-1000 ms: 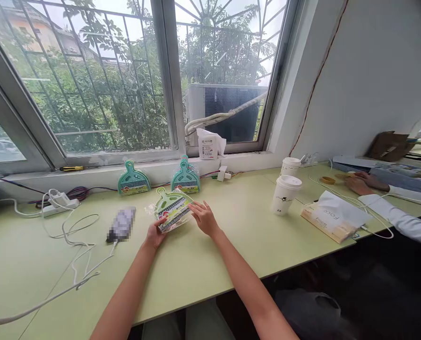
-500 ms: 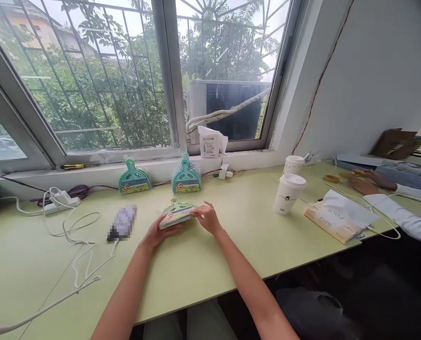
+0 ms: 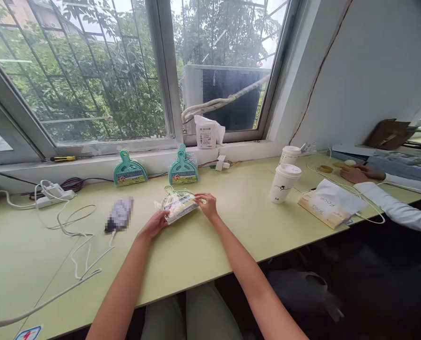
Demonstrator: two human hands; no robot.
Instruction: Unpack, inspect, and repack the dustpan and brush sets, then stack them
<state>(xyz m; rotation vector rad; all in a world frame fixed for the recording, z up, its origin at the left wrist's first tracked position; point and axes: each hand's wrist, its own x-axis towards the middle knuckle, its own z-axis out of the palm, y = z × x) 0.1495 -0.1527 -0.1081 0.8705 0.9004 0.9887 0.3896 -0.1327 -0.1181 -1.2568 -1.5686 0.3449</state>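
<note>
A small green dustpan-and-brush set (image 3: 182,206) in clear wrap, with a printed label, is held just above the green table (image 3: 196,255). My left hand (image 3: 156,224) grips its lower left side, and my right hand (image 3: 206,205) pinches its right edge. Behind it, a stack of similar teal sets (image 3: 183,167) leans upright against the wall under the window. Another group of teal sets (image 3: 129,170) leans there, further left.
A phone-like blurred item (image 3: 120,215), white cables and a power strip (image 3: 56,198) lie on the left. Right of my hands stand white cups (image 3: 284,184) and a tissue pack (image 3: 329,205). A person's hands (image 3: 355,174) are at the far right.
The view has tipped down slightly. The wrapped set is tilted so that more of its label and front shows, and both my hands still hold it.
</note>
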